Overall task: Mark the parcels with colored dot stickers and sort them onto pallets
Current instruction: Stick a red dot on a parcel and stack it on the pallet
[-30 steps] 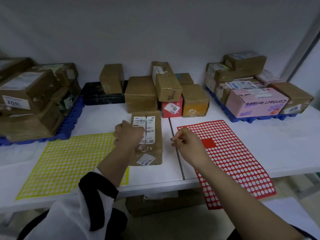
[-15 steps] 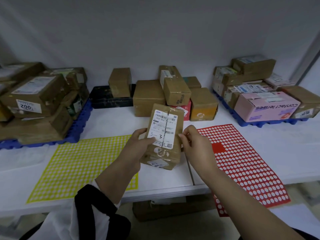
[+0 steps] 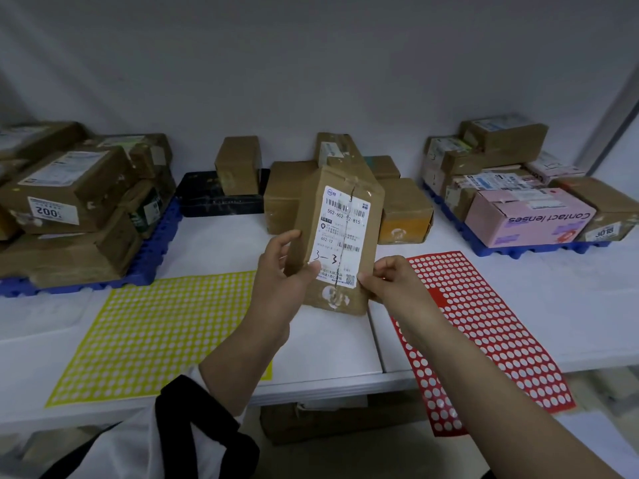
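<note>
Currently both hands, left hand and right hand, clamp fingers on the upright parcel, red sticker sheet nearest the right.

- Dim, flat, bluish light; soft shadows under the parcels on the white bench
- Wide-angle bending at the edges
- Corners dark and soft; the held parcel's label sharp
</note>
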